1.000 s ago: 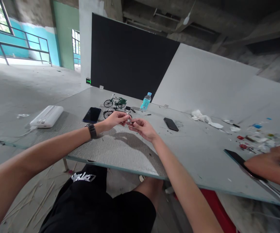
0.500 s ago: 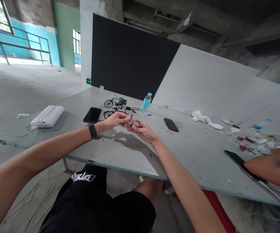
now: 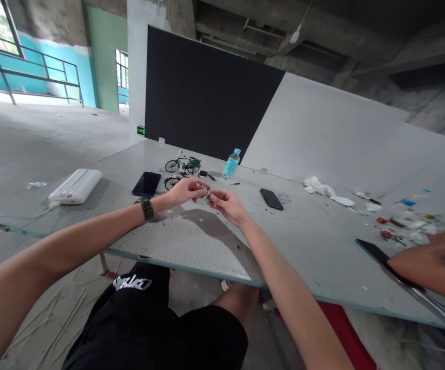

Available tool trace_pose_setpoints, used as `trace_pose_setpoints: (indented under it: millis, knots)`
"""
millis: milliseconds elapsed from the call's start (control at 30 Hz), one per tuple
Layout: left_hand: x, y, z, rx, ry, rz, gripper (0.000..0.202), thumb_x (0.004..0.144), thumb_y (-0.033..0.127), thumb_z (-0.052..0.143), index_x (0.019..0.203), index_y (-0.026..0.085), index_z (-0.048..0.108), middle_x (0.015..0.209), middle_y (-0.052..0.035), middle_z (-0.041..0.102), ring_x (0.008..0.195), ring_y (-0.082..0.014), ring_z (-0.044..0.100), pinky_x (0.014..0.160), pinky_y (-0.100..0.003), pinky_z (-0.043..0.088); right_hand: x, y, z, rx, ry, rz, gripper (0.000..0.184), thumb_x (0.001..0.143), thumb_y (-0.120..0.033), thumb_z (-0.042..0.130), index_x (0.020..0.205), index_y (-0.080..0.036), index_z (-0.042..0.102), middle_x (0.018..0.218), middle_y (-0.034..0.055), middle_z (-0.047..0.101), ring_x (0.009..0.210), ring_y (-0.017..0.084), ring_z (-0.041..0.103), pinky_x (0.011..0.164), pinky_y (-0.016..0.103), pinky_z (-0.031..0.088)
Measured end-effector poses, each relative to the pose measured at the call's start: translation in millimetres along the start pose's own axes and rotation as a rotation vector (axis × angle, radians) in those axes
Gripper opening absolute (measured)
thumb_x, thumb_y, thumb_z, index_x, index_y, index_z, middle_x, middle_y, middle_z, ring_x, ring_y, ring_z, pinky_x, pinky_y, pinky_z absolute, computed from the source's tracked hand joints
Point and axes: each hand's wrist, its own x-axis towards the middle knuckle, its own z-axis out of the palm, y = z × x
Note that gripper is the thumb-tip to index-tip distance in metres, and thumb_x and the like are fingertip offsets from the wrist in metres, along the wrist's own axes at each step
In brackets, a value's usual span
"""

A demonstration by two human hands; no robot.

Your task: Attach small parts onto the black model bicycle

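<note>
**Small silvery metal part (image 3: 204, 193) held above the long grey desk (image 3: 183, 241)**

The left hand (image 3: 184, 191) pinches it in closed fingers; the right hand (image 3: 228, 205) brings its fingertips to the part's right side, though whether they grip cannot be told. Just beyond stand a half-hidden black model bicycle (image 3: 172, 183) and a dark-green model bicycle (image 3: 185, 163). A shadowed stretch separates the hands from the near edge; open surface reaches rightward to a black rectangular phone (image 3: 271, 199).

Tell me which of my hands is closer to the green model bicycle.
Left. Your left hand is in front of the green model bicycle, on your side of it; your right hand is farther away, in front and to the right.
</note>
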Motion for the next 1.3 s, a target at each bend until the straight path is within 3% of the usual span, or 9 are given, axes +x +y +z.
trace_pose_setpoints:
  millis: [133, 233, 367, 500, 733, 900, 1133, 1300]
  knots:
    - [2, 15, -21.0, 0.432, 0.331, 0.157, 0.031, 0.100, 0.044, 0.055, 0.098, 0.017, 0.070, 0.087, -0.0078, 0.068, 0.073, -0.0159, 0.056, 0.071, -0.030, 0.046, 1, -2, -6, -0.044, 0.118, -0.045, 0.048, 0.065, -0.050, 0.091, 0.101, -0.022, 0.075, 0.085, 0.0017, 0.071, 0.075, 0.014, 0.065, 0.078, 0.032, 0.056]
    - [4, 21, -44.0, 0.696, 0.395, 0.271, 0.033, 0.103, 0.041, 0.048, 0.097, 0.016, 0.070, 0.092, -0.0095, 0.066, 0.086, -0.0199, 0.057, 0.082, -0.034, 0.045, 0, -3, -9, -0.068, 0.130, -0.066, 0.049, 0.066, -0.050, 0.090, 0.104, -0.022, 0.075, 0.080, 0.0000, 0.068, 0.073, 0.014, 0.064, 0.077, 0.032, 0.056]
    - [5, 9, -66.6, 0.878, 0.273, 0.247, 0.037, 0.101, 0.049, 0.051, 0.105, 0.018, 0.070, 0.106, -0.0110, 0.066, 0.097, -0.0241, 0.059, 0.092, -0.039, 0.043, 1, -2, -9, -0.067, 0.116, -0.065, 0.049, 0.067, -0.048, 0.090, 0.106, -0.023, 0.075, 0.083, 0.0006, 0.069, 0.074, 0.014, 0.066, 0.079, 0.033, 0.058]
    - [5, -5, -68.5, 0.953, 0.133, 0.215, 0.043, 0.099, 0.056, 0.052, 0.115, 0.020, 0.069, 0.118, -0.0113, 0.065, 0.108, -0.0266, 0.059, 0.099, -0.041, 0.040, 3, 0, -9, -0.040, 0.148, -0.031, 0.044, 0.065, -0.045, 0.092, 0.096, -0.021, 0.074, 0.088, 0.0023, 0.071, 0.075, 0.014, 0.068, 0.082, 0.033, 0.059]
    - [4, 1, -54.1, 0.942, 0.129, 0.237, 0.041, 0.102, 0.052, 0.050, 0.119, 0.020, 0.069, 0.121, -0.0117, 0.064, 0.113, -0.0269, 0.057, 0.105, -0.041, 0.036, 5, 2, -11, -0.071, 0.195, -0.044, 0.045, 0.062, -0.045, 0.093, 0.090, -0.019, 0.069, 0.088, 0.0025, 0.070, 0.075, 0.014, 0.069, 0.081, 0.034, 0.061]
    - [3, -7, -55.2, 0.966, 0.090, 0.191, 0.041, 0.100, 0.050, 0.053, 0.124, 0.019, 0.067, 0.125, -0.0126, 0.063, 0.114, -0.0281, 0.057, 0.103, -0.041, 0.038, 3, 1, -10, -0.101, 0.213, -0.071, 0.045, 0.061, -0.044, 0.094, 0.086, -0.019, 0.066, 0.089, 0.0029, 0.070, 0.080, 0.016, 0.069, 0.083, 0.037, 0.062]
    - [2, -7, -54.2, 1.076, 0.050, 0.152, 0.047, 0.103, 0.052, 0.044, 0.131, 0.019, 0.062, 0.129, -0.0134, 0.061, 0.114, -0.0285, 0.058, 0.099, -0.041, 0.042, 5, 3, -12, -0.145, 0.218, -0.103, 0.046, 0.058, -0.046, 0.094, 0.081, -0.019, 0.065, 0.083, 0.0030, 0.070, 0.079, 0.018, 0.068, 0.084, 0.039, 0.061]
    - [1, -5, -53.0, 1.114, 0.047, 0.143, 0.046, 0.104, 0.051, 0.043, 0.131, 0.019, 0.062, 0.128, -0.0126, 0.061, 0.114, -0.0280, 0.058, 0.099, -0.042, 0.043, 3, -1, -11, -0.192, 0.242, -0.136, 0.051, 0.063, -0.049, 0.091, 0.096, -0.022, 0.064, 0.081, 0.0019, 0.070, 0.078, 0.019, 0.069, 0.074, 0.035, 0.061]
